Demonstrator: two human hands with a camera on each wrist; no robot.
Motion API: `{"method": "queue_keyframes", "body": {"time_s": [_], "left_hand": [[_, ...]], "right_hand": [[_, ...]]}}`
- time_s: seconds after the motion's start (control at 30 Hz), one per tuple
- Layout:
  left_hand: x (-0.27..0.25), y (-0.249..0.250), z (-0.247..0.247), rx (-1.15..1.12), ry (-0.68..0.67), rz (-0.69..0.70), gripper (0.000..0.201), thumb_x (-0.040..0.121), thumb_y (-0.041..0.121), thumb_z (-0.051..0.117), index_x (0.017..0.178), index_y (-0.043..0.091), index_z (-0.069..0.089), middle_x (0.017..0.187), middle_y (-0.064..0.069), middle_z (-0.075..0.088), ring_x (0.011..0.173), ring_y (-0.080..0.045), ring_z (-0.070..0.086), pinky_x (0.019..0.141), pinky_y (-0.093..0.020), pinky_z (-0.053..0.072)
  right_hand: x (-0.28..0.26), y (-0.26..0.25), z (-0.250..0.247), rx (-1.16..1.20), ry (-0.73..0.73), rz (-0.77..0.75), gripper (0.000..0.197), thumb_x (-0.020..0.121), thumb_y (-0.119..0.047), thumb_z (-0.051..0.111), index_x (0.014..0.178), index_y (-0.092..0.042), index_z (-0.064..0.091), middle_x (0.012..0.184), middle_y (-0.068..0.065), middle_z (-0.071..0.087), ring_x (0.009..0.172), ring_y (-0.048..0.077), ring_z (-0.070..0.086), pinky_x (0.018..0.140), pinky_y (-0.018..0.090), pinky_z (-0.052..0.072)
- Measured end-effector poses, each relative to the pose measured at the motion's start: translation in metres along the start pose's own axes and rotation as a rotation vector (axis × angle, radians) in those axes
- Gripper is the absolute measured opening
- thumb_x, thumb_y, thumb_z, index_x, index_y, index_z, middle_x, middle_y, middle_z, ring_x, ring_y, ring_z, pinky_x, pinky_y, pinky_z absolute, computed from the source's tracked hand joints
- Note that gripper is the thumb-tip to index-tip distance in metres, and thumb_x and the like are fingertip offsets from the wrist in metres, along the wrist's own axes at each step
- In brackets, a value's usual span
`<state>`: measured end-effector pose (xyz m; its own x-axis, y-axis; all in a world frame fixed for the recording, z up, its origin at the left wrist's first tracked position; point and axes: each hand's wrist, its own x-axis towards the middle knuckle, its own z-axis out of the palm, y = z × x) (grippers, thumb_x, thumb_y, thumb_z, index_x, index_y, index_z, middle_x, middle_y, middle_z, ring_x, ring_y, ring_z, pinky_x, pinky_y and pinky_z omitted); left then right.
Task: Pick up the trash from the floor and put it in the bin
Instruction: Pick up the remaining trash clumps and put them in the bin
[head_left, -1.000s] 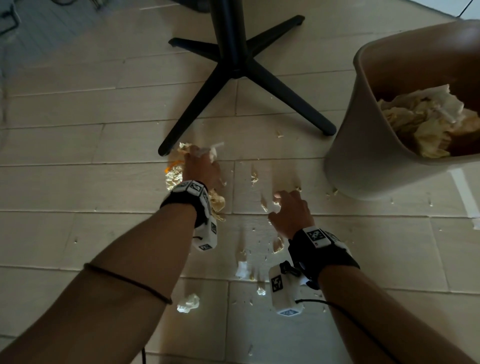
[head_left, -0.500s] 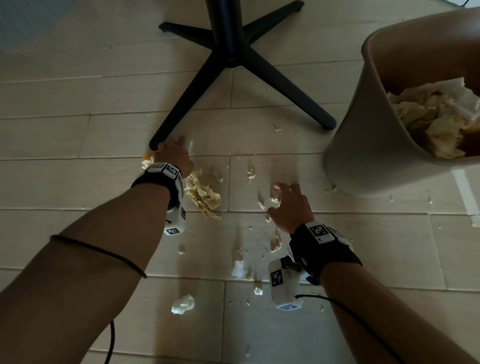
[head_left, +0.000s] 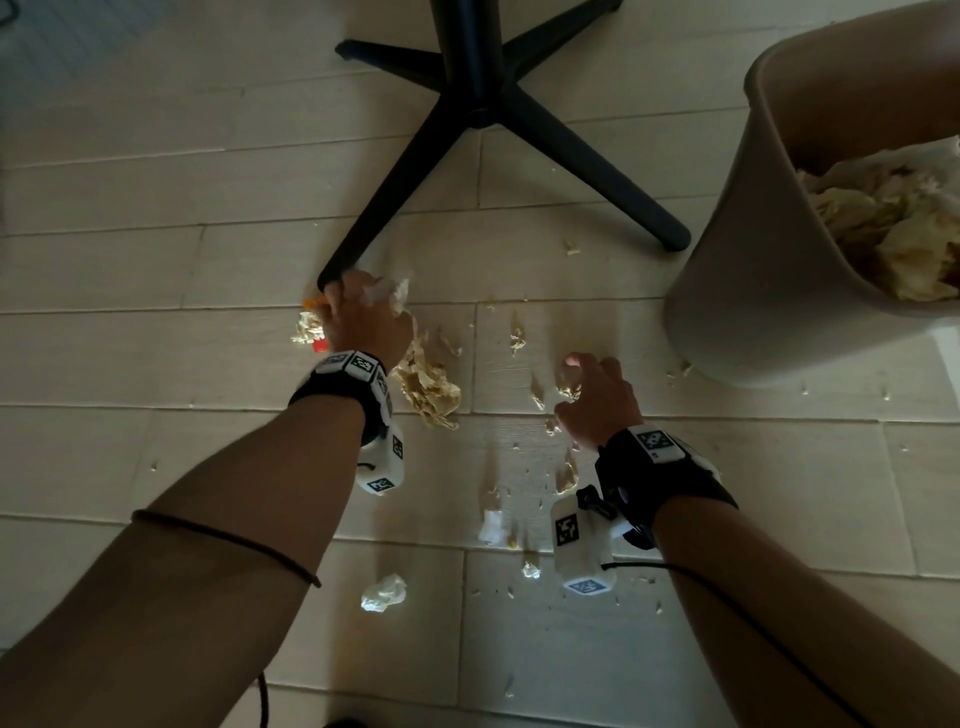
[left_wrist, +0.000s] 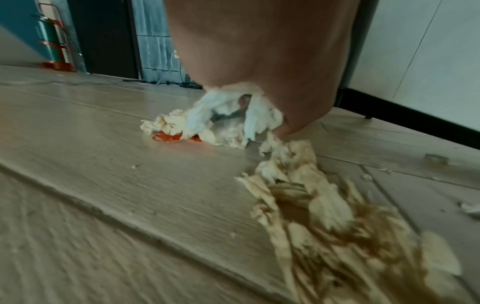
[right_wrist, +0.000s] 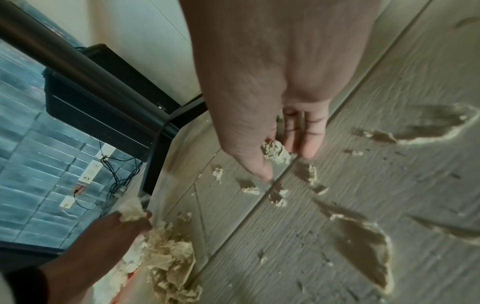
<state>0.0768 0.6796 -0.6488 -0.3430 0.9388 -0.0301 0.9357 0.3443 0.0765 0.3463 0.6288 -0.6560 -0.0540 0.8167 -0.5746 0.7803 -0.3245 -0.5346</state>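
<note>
My left hand (head_left: 358, 306) grips a wad of white tissue (left_wrist: 228, 111) on the floor, just off the tip of a black base leg. Under and beside the wad lie an orange scrap (left_wrist: 166, 136) and a pile of brown-stained paper (head_left: 428, 387). Further right, my right hand (head_left: 576, 379) pinches a small beige scrap (right_wrist: 275, 152) between thumb and fingers, low over the floor. The beige bin (head_left: 753, 260) stands at the right, holding crumpled paper (head_left: 883, 223).
A black star-shaped base (head_left: 478, 78) spreads its legs across the far floor. Near my forearms lie a white tissue ball (head_left: 383, 592) and a torn white bit (head_left: 491, 527). Several small crumbs and wet smears (right_wrist: 363, 236) dot the pale wooden planks.
My left hand has shifted left off the stained pile, toward the leg tip and the orange scrap. My right hand has stayed almost in place over the crumbs.
</note>
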Motion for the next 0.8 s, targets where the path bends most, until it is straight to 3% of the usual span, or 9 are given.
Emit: {"method": "queue_keyframes", "body": {"time_s": [0.13,0.23,0.33,0.43,0.57,0.67,0.8], "left_hand": [[0.004,-0.025,0.012,0.027,-0.208,-0.202,0.045,0.092,0.052,0.046,0.133,0.035,0.050,0.157,-0.003,0.019,0.140,-0.039,0.021,0.112,-0.055,0.024],[0.005,-0.034,0.024,-0.121,-0.310,-0.236,0.058,0.091,0.055,0.034,0.144,0.032,0.038,0.156,-0.009,0.028,0.142,-0.042,0.025,0.115,-0.058,0.023],[-0.010,-0.021,0.025,-0.175,-0.223,-0.186,0.047,0.098,0.036,0.043,0.143,0.021,0.042,0.150,-0.013,0.035,0.137,-0.040,0.032,0.114,-0.049,0.029],[-0.033,0.001,0.022,-0.204,-0.108,-0.100,0.038,0.095,0.041,0.051,0.131,0.030,0.053,0.137,-0.009,0.047,0.124,-0.039,0.043,0.101,-0.052,0.040],[-0.055,0.024,0.033,-0.114,-0.134,0.074,0.036,0.091,0.043,0.053,0.123,0.029,0.061,0.125,-0.006,0.051,0.114,-0.034,0.046,0.092,-0.047,0.043],[-0.070,0.039,0.036,-0.140,-0.151,0.207,0.041,0.090,0.047,0.053,0.129,0.034,0.056,0.123,-0.003,0.048,0.111,-0.029,0.046,0.091,-0.042,0.046],[-0.083,0.057,0.032,-0.169,-0.178,0.295,0.054,0.090,0.042,0.057,0.137,0.053,0.033,0.133,-0.001,0.041,0.111,-0.029,0.046,0.088,-0.044,0.051]], "right_hand": [[-0.001,0.000,0.000,0.003,-0.015,-0.005,0.069,0.083,-0.012,0.071,0.144,-0.026,0.040,0.144,0.007,0.035,0.130,0.036,0.045,0.103,0.038,0.042],[-0.001,0.000,-0.002,-0.002,-0.017,-0.007,0.067,0.084,-0.013,0.070,0.143,-0.026,0.040,0.144,0.008,0.034,0.130,0.037,0.045,0.104,0.039,0.042],[0.000,0.001,-0.002,0.005,-0.025,-0.003,0.067,0.084,-0.012,0.069,0.143,-0.027,0.040,0.145,0.008,0.033,0.131,0.037,0.043,0.106,0.039,0.041],[0.000,0.001,-0.001,0.017,-0.020,0.007,0.067,0.084,-0.011,0.068,0.143,-0.028,0.040,0.144,0.007,0.033,0.132,0.037,0.042,0.106,0.040,0.041],[0.000,-0.001,-0.001,0.016,-0.022,0.005,0.065,0.086,-0.011,0.066,0.143,-0.028,0.039,0.146,0.009,0.032,0.132,0.037,0.041,0.105,0.039,0.040],[-0.001,-0.004,-0.002,0.013,-0.029,0.011,0.064,0.087,-0.016,0.066,0.144,-0.026,0.038,0.146,0.011,0.031,0.132,0.038,0.041,0.107,0.040,0.040],[-0.004,-0.010,-0.004,0.086,-0.045,0.036,0.063,0.089,-0.030,0.065,0.145,-0.024,0.038,0.145,0.012,0.033,0.130,0.038,0.044,0.112,0.045,0.040]]}}
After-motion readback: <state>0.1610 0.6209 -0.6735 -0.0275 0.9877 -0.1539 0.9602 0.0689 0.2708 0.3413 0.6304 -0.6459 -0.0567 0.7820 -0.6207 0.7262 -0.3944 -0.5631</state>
